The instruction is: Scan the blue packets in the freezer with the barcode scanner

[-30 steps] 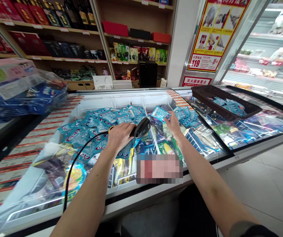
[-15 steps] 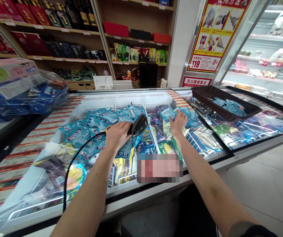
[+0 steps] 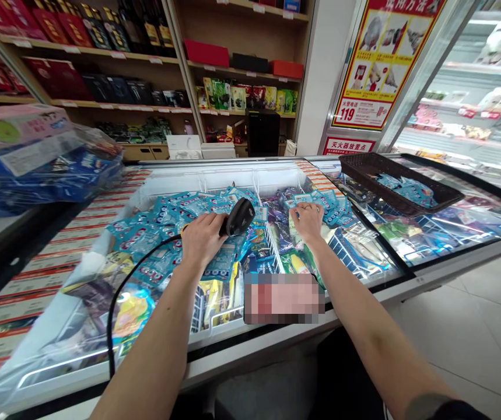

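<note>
"Hand count: two. State of the left hand [image 3: 203,240]?"

"Wrapped around one black scanner [image 3: 240,217]; one black cable [image 3: 110,332] trails to the lower left."

"Right hand [image 3: 308,223]?"

"Fingers bent, resting at the near edge of blue packets [image 3: 333,205]. Whether it grips one, I cannot tell."

"Packets, quantity?"

"Three lots. Largest pile [image 3: 143,239] about the left hand; second at the right hand; third batch [image 3: 412,189] inside one brown tray [image 3: 450,197]. Overlapping, individual count unclear; print too small to read."

"Nearest the front edge of the freezer [image 3: 215,360]?"

"One pixelated rectangle [image 3: 284,298]."

"Legible writing?"

"One red-and-yellow poster [image 3: 366,76]: '火警电话 119'. Below it, one red sign [image 3: 349,146]: '灭火器放置点'."

"Shelf [image 3: 233,70] behind?"

"Boxes, three, in a row: red box [image 3: 206,53], black box [image 3: 250,62], orange-red box [image 3: 286,69]."
</note>
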`<action>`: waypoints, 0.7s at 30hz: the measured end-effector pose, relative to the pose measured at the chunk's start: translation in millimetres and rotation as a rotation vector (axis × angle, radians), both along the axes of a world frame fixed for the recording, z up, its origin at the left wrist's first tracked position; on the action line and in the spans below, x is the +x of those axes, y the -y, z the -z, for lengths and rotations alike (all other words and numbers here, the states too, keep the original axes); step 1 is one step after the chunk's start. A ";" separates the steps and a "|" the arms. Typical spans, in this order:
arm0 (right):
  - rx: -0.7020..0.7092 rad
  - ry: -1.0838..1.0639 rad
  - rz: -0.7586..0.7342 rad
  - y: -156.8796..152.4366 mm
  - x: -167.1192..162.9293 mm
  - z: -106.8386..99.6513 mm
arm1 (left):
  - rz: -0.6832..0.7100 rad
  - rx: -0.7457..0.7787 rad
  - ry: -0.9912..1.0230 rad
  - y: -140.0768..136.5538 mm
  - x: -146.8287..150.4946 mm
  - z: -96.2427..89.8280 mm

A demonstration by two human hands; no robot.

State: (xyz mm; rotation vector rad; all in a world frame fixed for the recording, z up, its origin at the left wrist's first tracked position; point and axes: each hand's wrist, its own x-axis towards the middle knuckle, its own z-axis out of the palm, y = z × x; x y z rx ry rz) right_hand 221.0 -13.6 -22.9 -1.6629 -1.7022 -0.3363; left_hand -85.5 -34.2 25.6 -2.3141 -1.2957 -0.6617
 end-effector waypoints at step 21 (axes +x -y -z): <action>-0.277 0.322 -0.607 14.9 -18.8 -19.8 | -0.116 0.023 0.037 -2.3 -8.0 -0.3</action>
